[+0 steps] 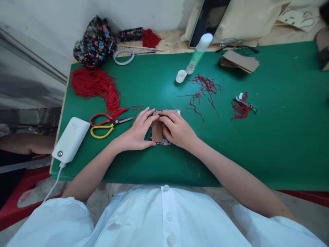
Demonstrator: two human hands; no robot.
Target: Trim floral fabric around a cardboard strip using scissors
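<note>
Through the head camera I have both of the wearer's bare hands at the middle of the green mat [267, 151], bent over a brown cardboard strip [157, 133] that lies upright in my view on a piece of dark floral fabric [166, 142]. The left hand [138, 130] is spread: I see its thumb at the lower edge of the work and its fingers at the upper part, with a wide gap between. The right hand [180, 129] is curled, its fingertips bunched near the strip's upper right side; I cannot tell whether they pinch anything or only press. The fabric shows past the strip, partly under the right hand.

To the left I make out scissors [115, 121] with one red and one yellow handle, blades pointing toward the left hand, and a red thread bundle [94, 84] above them. A white power bank [73, 139] lies near the mat's left edge. Beyond the hands, a glue stick [197, 56] stands uncapped beside its cap [181, 76]. Loose red thread scraps [205, 84] lie nearer, and stacked cardboard pieces [240, 61] sit farther right.
</note>
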